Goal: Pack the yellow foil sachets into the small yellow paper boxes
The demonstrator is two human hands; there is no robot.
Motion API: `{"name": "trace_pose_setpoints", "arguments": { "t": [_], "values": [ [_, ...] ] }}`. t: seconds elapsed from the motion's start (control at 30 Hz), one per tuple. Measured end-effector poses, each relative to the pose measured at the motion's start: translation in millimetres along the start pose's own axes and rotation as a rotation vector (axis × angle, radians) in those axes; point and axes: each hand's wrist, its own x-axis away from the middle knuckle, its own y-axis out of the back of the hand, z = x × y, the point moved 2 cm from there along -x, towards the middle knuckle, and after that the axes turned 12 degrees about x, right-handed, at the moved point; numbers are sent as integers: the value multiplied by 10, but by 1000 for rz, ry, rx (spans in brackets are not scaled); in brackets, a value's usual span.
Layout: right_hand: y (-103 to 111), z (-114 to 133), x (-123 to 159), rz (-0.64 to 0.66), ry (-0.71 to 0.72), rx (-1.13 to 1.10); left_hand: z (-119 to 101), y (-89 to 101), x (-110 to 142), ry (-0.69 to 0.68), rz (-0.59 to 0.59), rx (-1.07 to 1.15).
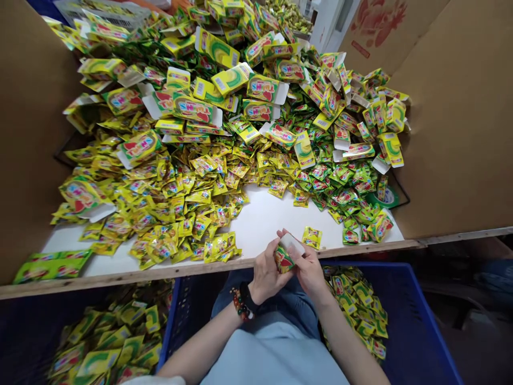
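Observation:
Just over the table's front edge, my left hand (265, 271) is wrapped round a small yellow-green candy box (282, 260), whose printed side faces up toward me. White cardboard, apparently its end flap, shows at the top of the box. My right hand (311, 272) grips the same box from the other side, its thumb pressed on the white flap. Whether anything lies inside the box is hidden. Close beyond my right hand, a single yellow candy sachet (311, 237) lies on the white tabletop (260, 222).
Yellow sachets (160, 235) are heaped at left, green-red sachets (348, 195) at right. Behind them rises a pile of open-flapped boxes (192, 108). Cardboard walls (452, 128) close both sides. Below the wooden edge (224, 267), blue crates (417, 310) hold filled-looking boxes (360, 310).

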Motion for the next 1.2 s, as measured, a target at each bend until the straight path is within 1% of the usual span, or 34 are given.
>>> {"name": "trace_pose_setpoints", "arguments": {
  "t": [0.07, 0.17, 0.23, 0.33, 0.4, 0.5, 0.63, 0.7, 0.73, 0.77, 0.83, 0.9, 0.97, 1.03, 1.1, 1.13, 1.17, 1.2],
  "values": [
    [28, -44, 34, -26, 119, 116, 2, 5, -10, -19, 27, 18],
    [54, -53, 94, -77, 349, 292, -11, 4, -31, -104, 43, 56],
    [52, -28, 122, -145, 432, 383, -21, -1, -42, -104, 44, 79],
    [12, 17, 146, -233, 454, 491, -36, -1, -42, -16, 38, 64],
    [-36, 38, 163, -235, 497, 549, -44, 7, -29, 31, 43, 40],
    [-95, 48, 185, -238, 545, 631, -40, 20, -2, 50, 44, 10],
    [-107, 67, 170, -292, 455, 634, -17, 14, 27, 66, 51, -32],
    [-98, 94, 154, -280, 451, 639, -13, 13, 28, 82, 47, -47],
    [-92, 109, 150, -263, 484, 661, -13, 16, 25, 87, 41, -52],
    [-88, 121, 148, -236, 544, 697, -13, 22, 21, 89, 33, -51],
    [-87, 121, 150, -173, 712, 802, -14, 35, 10, 75, 15, -25],
    [-104, 82, 149, -114, 858, 901, -12, 41, 4, 53, 4, 27],
    [-129, 33, 145, -95, 918, 933, -12, 33, 5, 44, 6, 65],
    [-127, 25, 165, -118, 909, 892, -29, 22, 1, 47, 31, 77],
    [-35, 88, 249, -150, 863, 861, -78, 30, -33, 54, 114, 85],
    [68, 139, 319, -167, 810, 890, -118, 52, -70, 61, 181, 88],
    [217, 195, 405, -182, 743, 960, -167, 90, -125, 74, 255, 88],
    [414, 241, 494, -199, 616, 1077, -229, 150, -199, 97, 316, 85]
  ]
}}
